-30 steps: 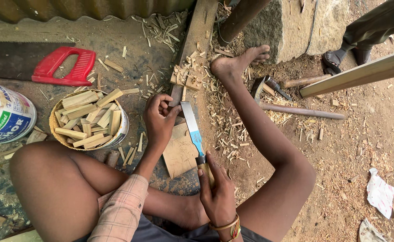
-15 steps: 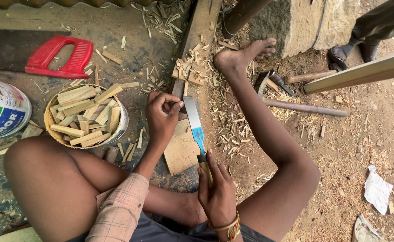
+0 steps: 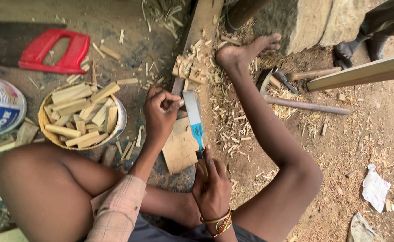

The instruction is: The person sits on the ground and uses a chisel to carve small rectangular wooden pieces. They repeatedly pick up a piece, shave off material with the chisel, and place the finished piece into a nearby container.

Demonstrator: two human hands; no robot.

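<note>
Dirt floor [image 3: 376, 130] with wood chips lies all around. Left hand [image 3: 161, 114] pinches a small stick [image 3: 179, 103] upright on a flat board [image 3: 181, 148], so the wide knife [image 3: 194, 118] gripped tight in the right hand [image 3: 212, 188] can rest against it. Far left, a bowl [image 3: 82, 117] holds cut sticks beside a red saw [image 3: 53, 51].

The left hand [image 3: 161, 117] has shifted slightly toward the blade [image 3: 193, 117], its fingers [image 3: 172, 102] now pinching right beside it. The view has drifted, so the red saw handle [image 3: 56, 53] sits higher.
</note>
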